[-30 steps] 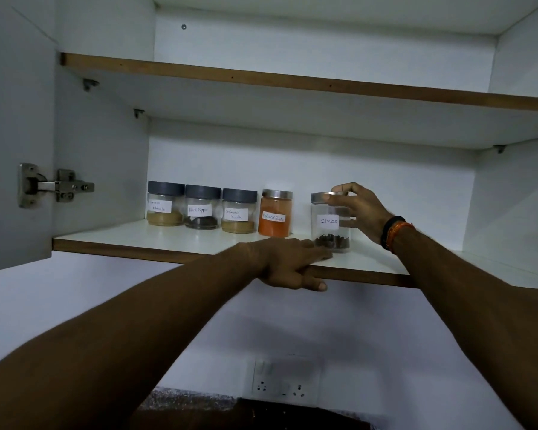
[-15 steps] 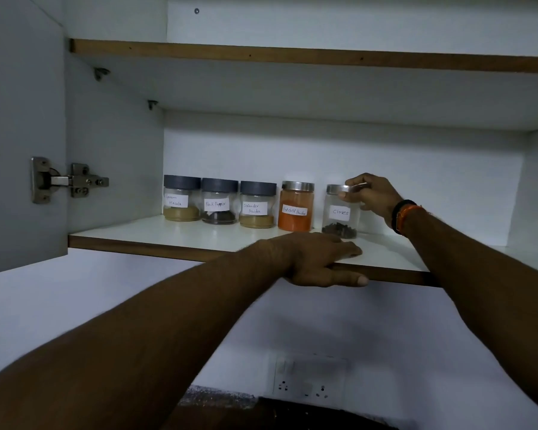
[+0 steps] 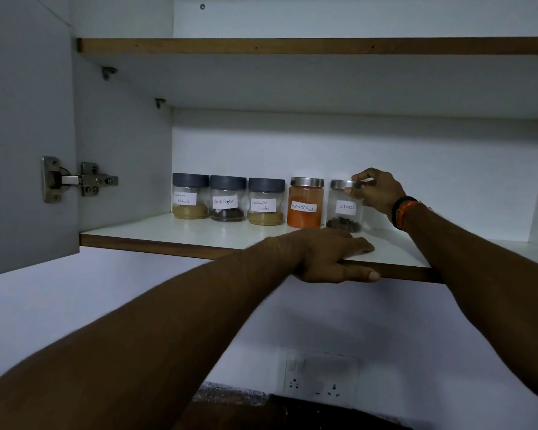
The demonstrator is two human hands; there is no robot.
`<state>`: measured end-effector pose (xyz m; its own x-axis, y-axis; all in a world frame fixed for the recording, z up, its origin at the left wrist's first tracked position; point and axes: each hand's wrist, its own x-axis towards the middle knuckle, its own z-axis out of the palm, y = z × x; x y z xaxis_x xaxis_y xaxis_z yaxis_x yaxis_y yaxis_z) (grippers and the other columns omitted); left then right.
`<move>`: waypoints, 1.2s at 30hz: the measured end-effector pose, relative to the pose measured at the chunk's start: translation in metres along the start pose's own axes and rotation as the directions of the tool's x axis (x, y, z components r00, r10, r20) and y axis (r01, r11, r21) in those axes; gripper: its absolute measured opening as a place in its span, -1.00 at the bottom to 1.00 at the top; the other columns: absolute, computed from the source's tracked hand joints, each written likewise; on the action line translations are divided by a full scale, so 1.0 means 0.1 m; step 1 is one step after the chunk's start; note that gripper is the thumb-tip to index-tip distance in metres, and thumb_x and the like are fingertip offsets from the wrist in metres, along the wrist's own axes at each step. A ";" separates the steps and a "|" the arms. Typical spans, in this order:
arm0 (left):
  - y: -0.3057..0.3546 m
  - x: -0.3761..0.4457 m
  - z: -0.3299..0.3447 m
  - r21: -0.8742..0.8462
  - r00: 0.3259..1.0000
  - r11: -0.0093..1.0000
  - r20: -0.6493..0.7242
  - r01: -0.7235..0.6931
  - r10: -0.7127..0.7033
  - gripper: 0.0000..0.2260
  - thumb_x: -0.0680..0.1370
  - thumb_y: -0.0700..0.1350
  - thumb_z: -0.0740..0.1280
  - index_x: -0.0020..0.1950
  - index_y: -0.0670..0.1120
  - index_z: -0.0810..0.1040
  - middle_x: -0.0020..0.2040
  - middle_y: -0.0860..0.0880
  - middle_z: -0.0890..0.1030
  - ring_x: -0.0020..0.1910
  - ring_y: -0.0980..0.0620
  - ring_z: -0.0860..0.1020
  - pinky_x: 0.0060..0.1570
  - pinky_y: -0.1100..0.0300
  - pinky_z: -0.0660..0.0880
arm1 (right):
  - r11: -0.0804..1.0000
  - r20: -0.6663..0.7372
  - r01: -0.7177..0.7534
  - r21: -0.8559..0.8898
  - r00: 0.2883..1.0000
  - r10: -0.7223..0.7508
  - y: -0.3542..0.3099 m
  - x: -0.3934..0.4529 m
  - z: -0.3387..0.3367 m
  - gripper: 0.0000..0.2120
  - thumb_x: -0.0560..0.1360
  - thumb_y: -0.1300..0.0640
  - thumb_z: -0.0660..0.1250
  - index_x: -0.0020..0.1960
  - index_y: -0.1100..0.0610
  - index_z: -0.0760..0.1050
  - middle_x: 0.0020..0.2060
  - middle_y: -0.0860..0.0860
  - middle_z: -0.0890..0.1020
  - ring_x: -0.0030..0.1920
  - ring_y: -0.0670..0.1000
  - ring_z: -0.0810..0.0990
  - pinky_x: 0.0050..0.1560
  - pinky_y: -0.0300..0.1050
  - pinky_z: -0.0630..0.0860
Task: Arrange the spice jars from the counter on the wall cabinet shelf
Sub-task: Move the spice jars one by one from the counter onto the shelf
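Observation:
Several labelled spice jars stand in a row at the back of the white cabinet shelf (image 3: 174, 234): garam masala (image 3: 190, 197), black pepper (image 3: 228, 200) and coriander powder (image 3: 266, 202) with grey lids, then red chilli powder (image 3: 305, 203) and cloves (image 3: 343, 209) with steel lids. My right hand (image 3: 376, 189) pinches the steel lid of the cloves jar at the row's right end. My left hand (image 3: 330, 254) rests on the shelf's front edge, fingers flat on top and thumb along the wooden edge.
An upper shelf (image 3: 292, 46) runs above. The open cabinet door with its steel hinge (image 3: 75, 180) stands at the left. A wall socket (image 3: 320, 378) sits below the cabinet. The shelf extends bare to the right of the cloves jar.
My right hand has pushed the cloves jar from near the shelf's front back into line with the other jars, its fingers now on the lid. My left hand stays on the shelf edge.

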<state>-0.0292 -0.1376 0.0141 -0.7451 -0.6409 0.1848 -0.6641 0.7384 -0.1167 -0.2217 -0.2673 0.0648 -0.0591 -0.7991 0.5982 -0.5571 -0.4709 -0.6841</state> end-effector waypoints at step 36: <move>0.40 -0.17 0.21 -0.022 0.967 0.987 -0.198 0.159 -0.160 -0.57 0.67 0.09 0.12 0.56 0.19 0.24 0.53 -0.06 0.37 0.48 -0.13 0.36 0.38 -0.09 0.36 | 0.946 -0.217 0.185 -0.266 0.945 -0.246 -0.20 -2.27 -0.56 -0.78 0.52 0.14 0.38 0.16 0.08 0.60 0.14 0.03 0.58 0.08 -0.04 0.59 0.10 -0.22 0.55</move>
<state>-0.0448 -0.1015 -0.0142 -0.6018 -0.6968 0.3903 -0.7729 0.6313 -0.0647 -0.2433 -0.0559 -0.0337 -0.0986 -0.5581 0.8239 -0.7586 -0.4936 -0.4252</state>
